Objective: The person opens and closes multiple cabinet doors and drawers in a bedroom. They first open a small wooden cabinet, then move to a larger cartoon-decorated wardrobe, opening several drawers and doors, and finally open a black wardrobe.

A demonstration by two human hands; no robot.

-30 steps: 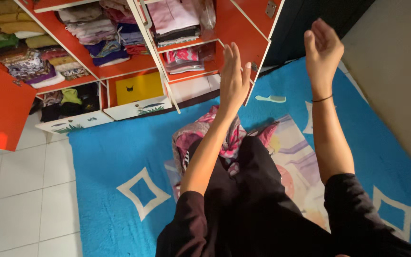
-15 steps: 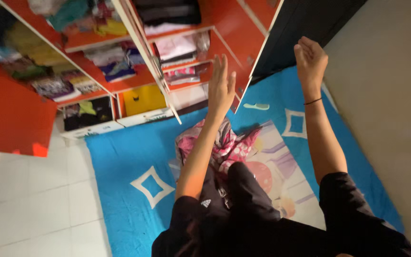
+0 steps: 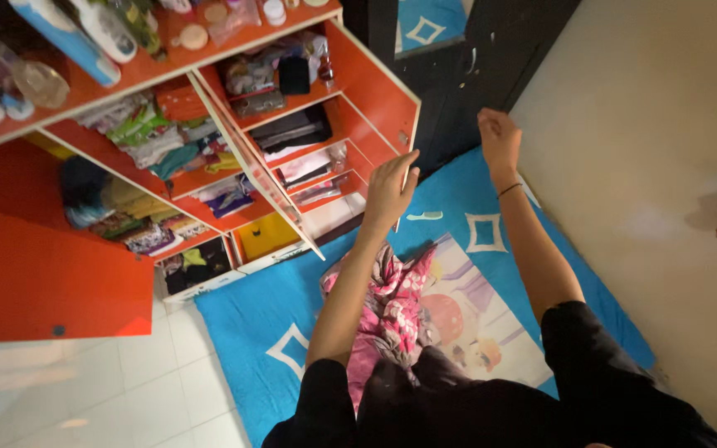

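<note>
Orange wardrobe point(image 3: 375, 91), open and filling the upper left of the frame, is what both raised hands reach toward: the left hand point(image 3: 389, 189) at centre has its fingers spread and loose just in front of the wardrobe's right side panel, holding nothing, while the right hand point(image 3: 499, 137), further right before the dark door point(image 3: 491, 58), is curled into a loose fist, also empty. Folded clothes point(image 3: 147, 137) fill the shelves, and white and blue bottles point(image 3: 85, 33) lie along the top shelf at the upper left. Lower down, a pink patterned cloth point(image 3: 387, 311) lies on the blue mat point(image 3: 246, 319), a pale comb point(image 3: 425, 216) sits beside the left hand, and the open orange door point(image 3: 51, 282) juts out at left.
</note>
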